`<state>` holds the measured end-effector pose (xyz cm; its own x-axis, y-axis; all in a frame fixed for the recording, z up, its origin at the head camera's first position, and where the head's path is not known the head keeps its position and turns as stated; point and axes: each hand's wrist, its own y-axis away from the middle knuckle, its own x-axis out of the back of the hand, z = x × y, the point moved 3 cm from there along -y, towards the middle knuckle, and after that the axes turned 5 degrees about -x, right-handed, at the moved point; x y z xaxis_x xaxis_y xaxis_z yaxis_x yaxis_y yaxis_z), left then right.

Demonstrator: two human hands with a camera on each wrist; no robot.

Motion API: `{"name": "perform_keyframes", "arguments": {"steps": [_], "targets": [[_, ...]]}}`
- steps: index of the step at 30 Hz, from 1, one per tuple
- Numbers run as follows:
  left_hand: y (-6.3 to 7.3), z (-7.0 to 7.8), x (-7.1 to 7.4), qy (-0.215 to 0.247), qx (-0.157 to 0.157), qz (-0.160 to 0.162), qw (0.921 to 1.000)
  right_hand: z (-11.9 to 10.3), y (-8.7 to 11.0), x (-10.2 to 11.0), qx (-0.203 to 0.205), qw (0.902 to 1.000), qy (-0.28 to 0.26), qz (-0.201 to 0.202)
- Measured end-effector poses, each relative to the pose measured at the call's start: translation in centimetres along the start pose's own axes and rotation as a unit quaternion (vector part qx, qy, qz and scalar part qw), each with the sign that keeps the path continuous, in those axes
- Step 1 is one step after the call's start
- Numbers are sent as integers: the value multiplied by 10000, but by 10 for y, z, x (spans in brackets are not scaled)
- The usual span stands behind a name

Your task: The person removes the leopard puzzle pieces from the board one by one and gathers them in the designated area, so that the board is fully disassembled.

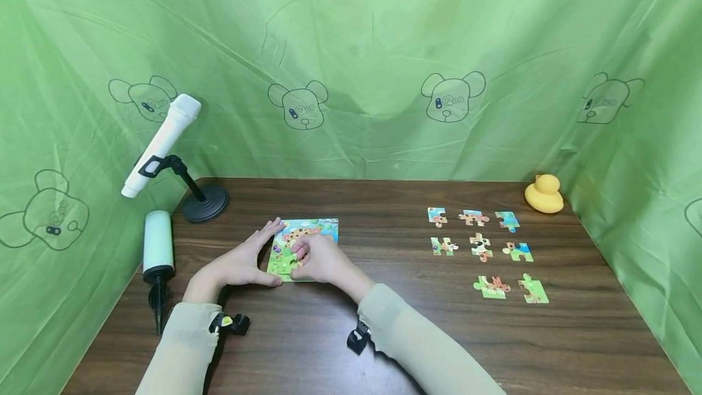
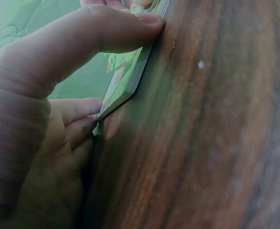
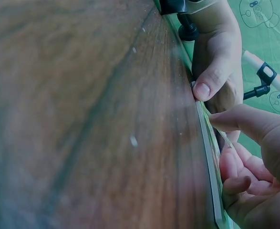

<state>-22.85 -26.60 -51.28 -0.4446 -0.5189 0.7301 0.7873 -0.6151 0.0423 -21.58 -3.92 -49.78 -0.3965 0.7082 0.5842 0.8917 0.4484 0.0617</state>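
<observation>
A jigsaw puzzle board [image 1: 331, 230] with a colourful cartoon picture lies flat on the table. My left hand [image 1: 241, 264] spans its left side, fingers stretched toward the far left corner and thumb on the near edge; the left wrist view shows the thumb [image 2: 125, 29] over that rim. Low over the board's middle, my right hand [image 1: 325, 258] pinches a thin puzzle piece [image 3: 224, 137] between thumb and fingertips, its edge tilted up from the board. A notched dark gap shows in the picture beside those fingertips. Both hands hide parts of the board.
Several loose puzzle pieces [image 1: 481, 247] lie in rows on the right of the table. A yellow rubber duck [image 1: 545, 194] sits at the back right corner. At left are a white microphone [image 1: 164, 142] on a black stand [image 1: 205, 203] and a pale green hand pump [image 1: 158, 242].
</observation>
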Motion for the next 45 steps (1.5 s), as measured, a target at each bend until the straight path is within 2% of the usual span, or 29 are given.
{"name": "perform_keyframes", "arguments": {"steps": [7,12,20,24,29,34,38,41,45], "targets": [[2,0,0,-58,89,20,9999,2,0,2,-106,9996,-251,59],[2,2,0,-65,84,37,9999,1,5,7,47,9991,-408,41],[1,3,1,-66,150,29,9999,12,31,33,336,9994,-58,-110],[-1,3,2,-112,195,16,9997,20,49,58,385,9990,122,-171],[-1,4,2,-125,155,39,9998,33,77,100,396,9986,326,-163],[-1,7,0,-83,224,-9,9997,58,109,149,366,9978,540,89],[0,8,0,-65,255,-7,9997,82,137,184,177,9966,746,314],[1,7,0,-61,250,20,9997,98,156,202,-34,9963,772,374],[0,6,-1,-108,282,-2,9995,111,179,215,-228,9964,744,329]]}}
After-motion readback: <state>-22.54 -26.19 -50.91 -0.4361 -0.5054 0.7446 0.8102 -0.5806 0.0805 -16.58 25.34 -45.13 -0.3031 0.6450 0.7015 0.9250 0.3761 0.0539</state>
